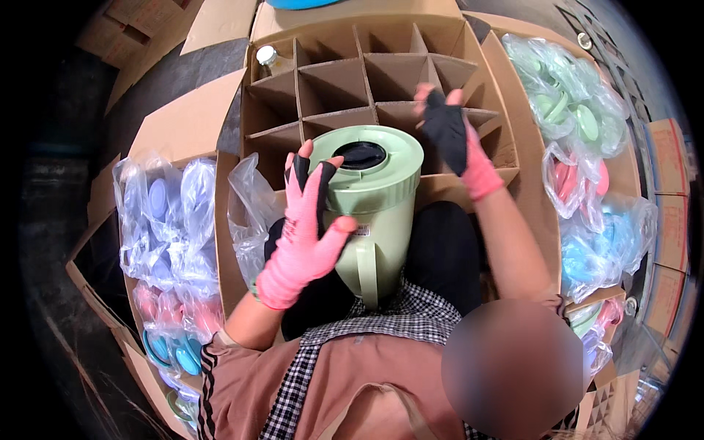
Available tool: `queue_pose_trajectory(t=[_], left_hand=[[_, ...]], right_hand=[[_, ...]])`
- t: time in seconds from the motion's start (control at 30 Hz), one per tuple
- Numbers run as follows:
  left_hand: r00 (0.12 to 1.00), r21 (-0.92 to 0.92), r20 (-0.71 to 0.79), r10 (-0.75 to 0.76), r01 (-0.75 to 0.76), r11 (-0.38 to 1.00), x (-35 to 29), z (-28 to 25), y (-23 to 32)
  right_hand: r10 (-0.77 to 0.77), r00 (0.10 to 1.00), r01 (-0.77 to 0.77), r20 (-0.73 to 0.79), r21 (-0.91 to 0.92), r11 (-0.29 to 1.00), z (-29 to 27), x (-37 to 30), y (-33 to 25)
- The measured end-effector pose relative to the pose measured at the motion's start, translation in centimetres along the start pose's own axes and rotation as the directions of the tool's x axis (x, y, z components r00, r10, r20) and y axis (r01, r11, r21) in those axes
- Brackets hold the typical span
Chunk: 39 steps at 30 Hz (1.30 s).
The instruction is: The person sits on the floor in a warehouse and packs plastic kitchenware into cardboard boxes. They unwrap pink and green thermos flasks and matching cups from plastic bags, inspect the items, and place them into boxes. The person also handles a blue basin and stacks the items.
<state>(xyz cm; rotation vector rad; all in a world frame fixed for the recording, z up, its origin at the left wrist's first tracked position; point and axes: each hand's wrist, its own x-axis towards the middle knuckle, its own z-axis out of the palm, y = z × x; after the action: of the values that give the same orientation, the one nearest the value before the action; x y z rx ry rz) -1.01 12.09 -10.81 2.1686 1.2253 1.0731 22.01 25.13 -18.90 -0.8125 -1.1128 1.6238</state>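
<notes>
A green jug [389, 220] sat between the knees [449, 238], mid-dial. The left hand [306, 224] spread its fingers at the jug's nine o'clock, contact unclear; the right hand [451, 136], fingers parted, hung at two o'clock, over the divided box [334, 86].

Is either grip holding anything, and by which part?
Nothing seems held: the left grip is spread beside the green jug, maybe touching it; the right grip looks empty.

Pale green jug [389, 235] — round top [404, 152], dark centre [362, 156] (handle [367, 275] on the near side) — between the knees [449, 238]
</notes>
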Motion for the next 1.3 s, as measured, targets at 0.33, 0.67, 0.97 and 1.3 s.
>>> queue_pose_trajectory(t=[0.33,0.67,0.97,1.3], left_hand=[[0.748,-0.5,-0.284,-0.6,0.419,0.758,0.7,1.7,-6.7],[0.739,-0.611,-0.121,-0.662,0.47,0.637,1.2,2.1,-5.6],[0.904,-0.924,0.329,-0.274,0.367,0.103,-0.1,1.1,-6.8],[0.943,-0.889,0.232,-0.24,0.306,0.341,-3.0,1.5,-2.7]], right_hand=[[0.042,0.933,-0.061,-0.358,-0.044,0.997,4.3,-3.7,-1.4],[0.192,0.949,-0.124,-0.249,0.265,0.956,6.6,-4.1,-0.4],[0.063,0.998,-0.05,-0.003,-0.632,0.773,7.6,-7.1,-6.3],[0.494,-0.036,0.988,0.869,-0.041,0.146,12.8,-6.1,-12.6]])
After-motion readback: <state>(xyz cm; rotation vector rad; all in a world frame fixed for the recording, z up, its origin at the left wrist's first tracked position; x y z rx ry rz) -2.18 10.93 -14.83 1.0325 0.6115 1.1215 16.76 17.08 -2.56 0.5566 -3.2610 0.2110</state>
